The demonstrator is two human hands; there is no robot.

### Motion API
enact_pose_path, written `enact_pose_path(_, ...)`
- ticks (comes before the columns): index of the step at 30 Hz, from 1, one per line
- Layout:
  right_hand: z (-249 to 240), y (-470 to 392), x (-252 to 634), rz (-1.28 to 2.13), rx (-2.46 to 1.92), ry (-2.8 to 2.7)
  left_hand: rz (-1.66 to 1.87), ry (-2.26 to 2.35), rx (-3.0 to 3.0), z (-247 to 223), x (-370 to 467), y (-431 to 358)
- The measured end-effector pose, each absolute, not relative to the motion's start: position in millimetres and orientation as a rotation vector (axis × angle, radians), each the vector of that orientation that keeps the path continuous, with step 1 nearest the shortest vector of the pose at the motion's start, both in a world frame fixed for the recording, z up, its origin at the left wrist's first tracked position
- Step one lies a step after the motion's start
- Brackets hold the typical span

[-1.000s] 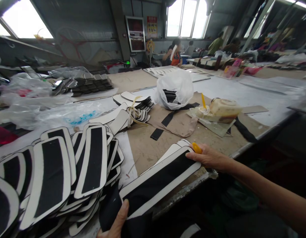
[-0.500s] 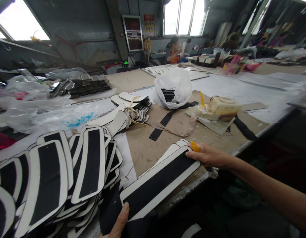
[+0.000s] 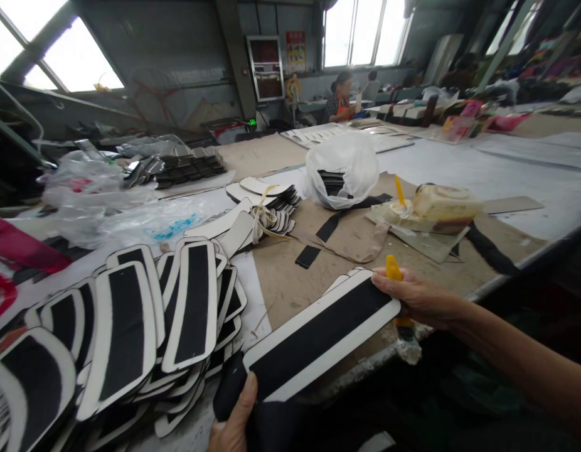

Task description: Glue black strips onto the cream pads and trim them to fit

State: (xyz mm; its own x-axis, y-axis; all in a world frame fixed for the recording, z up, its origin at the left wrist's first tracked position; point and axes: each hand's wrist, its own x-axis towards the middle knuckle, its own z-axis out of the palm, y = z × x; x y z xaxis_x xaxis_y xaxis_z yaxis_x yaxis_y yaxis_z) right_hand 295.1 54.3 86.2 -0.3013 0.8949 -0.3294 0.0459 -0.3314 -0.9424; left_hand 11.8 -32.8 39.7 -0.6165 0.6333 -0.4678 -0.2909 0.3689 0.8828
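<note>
A long curved white piece with a black strip [image 3: 323,333] is held slantwise at the table's front edge. My left hand [image 3: 234,411] grips its lower left end, thumb on top. At the upper right end my right hand [image 3: 417,294] pinches the same piece and also holds a yellow-handled brush [image 3: 394,270], its bristles hanging below the hand. Edges of other white pieces [image 3: 342,279] show just behind the held one. To the left lies a large heap of similar black-and-white pieces [image 3: 191,307].
Behind are a tied bundle of pieces [image 3: 238,232], a white plastic bag [image 3: 361,166] with dark pieces inside and a glue-stained container [image 3: 445,204] on a board. Clear plastic lies left. A person [image 3: 342,100] sits across the table.
The view has shifted left, so most things appear further right. The brush has tipped more upright in my right hand, and its bristles now show. Both hands still hold the piece.
</note>
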Motion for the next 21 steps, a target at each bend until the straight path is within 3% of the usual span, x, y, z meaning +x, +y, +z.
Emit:
enact_pose_path(8,73.9,65.9,294.6,1.099,-1.730,-1.729,1.456,1.355,0.044,48.2,24.6,-37.0)
enact_pose_path(14,76.5,65.3,284.7,1.052,-1.732,-1.781,1.426,1.276,0.186,51.4,15.8,-40.8)
enact_pose_path(21,74.7,62.2,277.4,1.324,-1.758,-1.633,1.433,1.341,0.103,58.1,13.9,-38.7)
